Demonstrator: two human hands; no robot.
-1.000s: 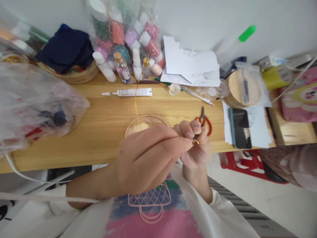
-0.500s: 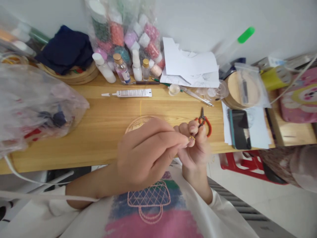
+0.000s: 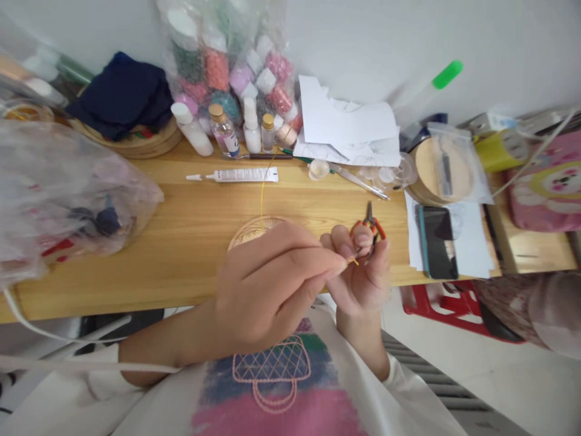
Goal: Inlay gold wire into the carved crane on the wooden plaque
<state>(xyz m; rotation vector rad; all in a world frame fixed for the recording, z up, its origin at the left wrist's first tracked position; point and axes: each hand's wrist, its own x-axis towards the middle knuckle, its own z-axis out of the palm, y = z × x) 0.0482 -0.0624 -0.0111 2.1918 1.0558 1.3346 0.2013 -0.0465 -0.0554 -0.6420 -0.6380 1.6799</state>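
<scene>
My left hand (image 3: 272, 284) is closed in a pinch on a yellow thread (image 3: 356, 262), whose short end sticks out past the fingertips. A longer yellow strand (image 3: 262, 197) runs over the table behind this hand. Close beside it, my right hand (image 3: 358, 272) has its fingers curled, the thumb a little apart from the index fingertip. A thin dark sliver shows at those fingers, too small to name. Just behind the right hand are orange-red-handled pliers (image 3: 370, 218), their jaws pointing away and handles partly covered. A round patterned disc (image 3: 240, 233) lies half hidden under my left hand.
On the wooden table (image 3: 190, 236) lie a white glue tube (image 3: 247, 175), small bottles (image 3: 224, 133), papers (image 3: 349, 118) and a phone (image 3: 438, 242). Plastic bags (image 3: 77, 194) stand at left. A red stool (image 3: 436, 306) is below, right.
The right thumb has moved away from its index finger. The thread's end now points out straighter from my left fingertips. The yellow strand on the table shows longer and more curved.
</scene>
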